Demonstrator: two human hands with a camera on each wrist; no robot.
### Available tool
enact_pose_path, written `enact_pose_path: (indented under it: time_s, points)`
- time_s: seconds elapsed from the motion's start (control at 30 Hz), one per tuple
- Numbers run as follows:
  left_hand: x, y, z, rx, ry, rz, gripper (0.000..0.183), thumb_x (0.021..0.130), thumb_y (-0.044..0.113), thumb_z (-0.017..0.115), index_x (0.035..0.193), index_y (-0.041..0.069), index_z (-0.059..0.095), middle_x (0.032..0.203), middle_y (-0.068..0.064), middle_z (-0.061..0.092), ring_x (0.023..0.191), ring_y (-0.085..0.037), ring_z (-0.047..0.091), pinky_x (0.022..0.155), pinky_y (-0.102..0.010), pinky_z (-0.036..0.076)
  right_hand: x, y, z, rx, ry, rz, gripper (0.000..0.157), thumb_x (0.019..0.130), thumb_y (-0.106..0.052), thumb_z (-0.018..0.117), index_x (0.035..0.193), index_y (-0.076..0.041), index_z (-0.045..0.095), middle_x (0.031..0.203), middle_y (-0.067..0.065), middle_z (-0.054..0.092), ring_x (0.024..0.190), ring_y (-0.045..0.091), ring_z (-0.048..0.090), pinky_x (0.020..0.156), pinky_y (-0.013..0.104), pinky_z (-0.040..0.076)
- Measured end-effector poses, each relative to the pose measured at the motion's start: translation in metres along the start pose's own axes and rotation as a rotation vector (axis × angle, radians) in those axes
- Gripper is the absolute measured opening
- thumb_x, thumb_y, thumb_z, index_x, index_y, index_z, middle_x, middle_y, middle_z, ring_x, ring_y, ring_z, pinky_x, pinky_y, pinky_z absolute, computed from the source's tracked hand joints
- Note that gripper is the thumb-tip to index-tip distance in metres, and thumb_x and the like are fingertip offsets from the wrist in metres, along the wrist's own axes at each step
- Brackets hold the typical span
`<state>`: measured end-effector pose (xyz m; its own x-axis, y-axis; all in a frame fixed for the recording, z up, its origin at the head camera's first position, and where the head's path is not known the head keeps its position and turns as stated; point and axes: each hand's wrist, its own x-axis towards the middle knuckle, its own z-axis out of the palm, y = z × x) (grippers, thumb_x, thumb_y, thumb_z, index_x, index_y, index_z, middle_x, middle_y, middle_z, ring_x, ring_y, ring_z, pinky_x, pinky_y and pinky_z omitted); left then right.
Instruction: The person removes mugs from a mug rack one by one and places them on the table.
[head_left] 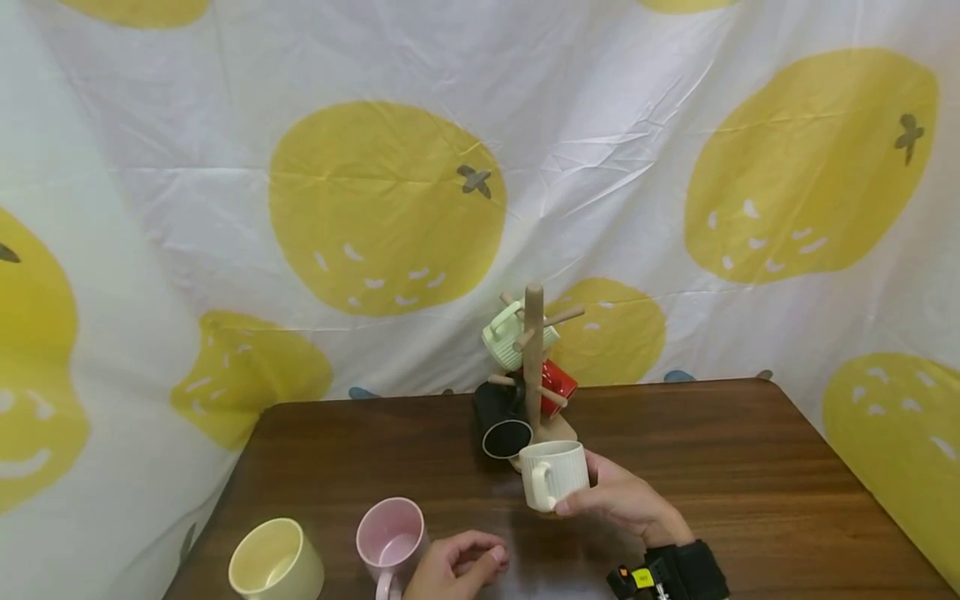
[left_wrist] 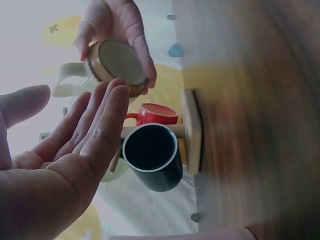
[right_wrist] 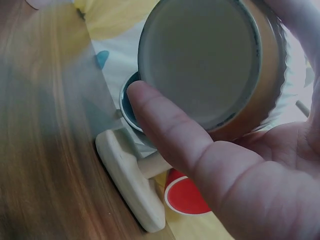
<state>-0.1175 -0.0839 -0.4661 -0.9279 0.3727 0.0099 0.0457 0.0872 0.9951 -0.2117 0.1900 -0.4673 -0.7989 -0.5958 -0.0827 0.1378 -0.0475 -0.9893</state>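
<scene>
My right hand point(head_left: 626, 500) grips a white ribbed mug point(head_left: 555, 475) from its right side, in front of the wooden mug tree point(head_left: 533, 358). The mug is upright with its handle toward me; its underside shows in the right wrist view. Just to the left, my left hand point(head_left: 457, 567) holds nothing, its fingers loosely bent in the head view and extended in the left wrist view. On the tree hang a pale green mug point(head_left: 504, 342) high up, a black mug point(head_left: 487, 421) low on the left and a red mug point(head_left: 557, 385) behind the post.
A pink mug point(head_left: 390, 533) stands on the brown wooden table point(head_left: 712, 467) close beside my left hand. Further left is a pale yellow mug point(head_left: 296, 571). A white curtain point(head_left: 585, 192) printed with yellow fruit hangs behind the table. Bare pegs point(head_left: 564, 316) stick out from the post.
</scene>
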Motion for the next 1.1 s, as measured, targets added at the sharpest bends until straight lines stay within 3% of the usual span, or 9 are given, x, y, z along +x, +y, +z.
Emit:
enact_pose_path:
  time_s: [0.23,0.53,1.1]
  points:
    - [0.007,0.008,0.004,-0.045,0.028,0.034,0.029,0.097,0.014,0.062,0.111,-0.012,0.065,0.104,-0.030,0.068,0.086,-0.007,0.070,0.079,-0.028,0.058,0.001,-0.001,0.006,-0.040,0.002,0.022,0.077,0.081,-0.006,0.077,0.143,0.006,0.032,0.123,0.013,0.055,0.109,0.027,0.054,0.094,0.037,0.048]
    - [0.011,0.016,0.009,-0.067,0.097,0.092,0.030,0.097,0.010,0.062,0.110,-0.017,0.063,0.102,-0.032,0.068,0.084,-0.005,0.069,0.079,-0.026,0.058,0.003,0.000,0.012,-0.073,-0.009,0.011,0.078,0.078,-0.005,0.080,0.142,0.005,0.036,0.120,0.011,0.059,0.105,0.026,0.056,0.092,0.037,0.047]
    - [0.017,0.022,0.013,-0.078,0.178,0.083,0.024,0.096,0.008,0.062,0.110,-0.012,0.066,0.100,-0.025,0.071,0.079,-0.005,0.068,0.076,-0.024,0.057,0.010,0.009,0.023,-0.039,-0.095,-0.065,0.078,0.076,0.000,0.079,0.142,0.005,0.038,0.122,0.010,0.061,0.106,0.025,0.059,0.093,0.037,0.048]
